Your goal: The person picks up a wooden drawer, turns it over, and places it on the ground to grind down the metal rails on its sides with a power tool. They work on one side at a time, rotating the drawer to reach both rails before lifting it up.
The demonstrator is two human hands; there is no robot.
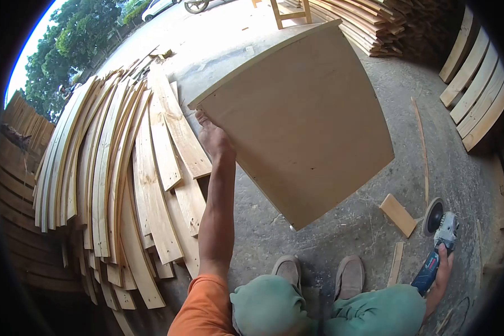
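Observation:
My left hand (214, 137) is closed on the near left corner of a large brown wooden panel (308, 123). The panel is tilted up in front of me, with a pale strip along its upper edge. Low on the right, my right hand (441, 274) wraps around the blue body of an angle grinder (428, 271). A round disc (433, 217) sits on the grinder's silver head, apart from the panel and facing left.
Long planks (106, 179) lie stacked at my left. More boards (369, 22) are piled at the back right, and curved planks (479, 84) lean on the right. A short wood block (398, 215) and thin strips (421, 148) lie on the concrete floor (252, 246). A wooden frame (292, 14) stands behind the panel.

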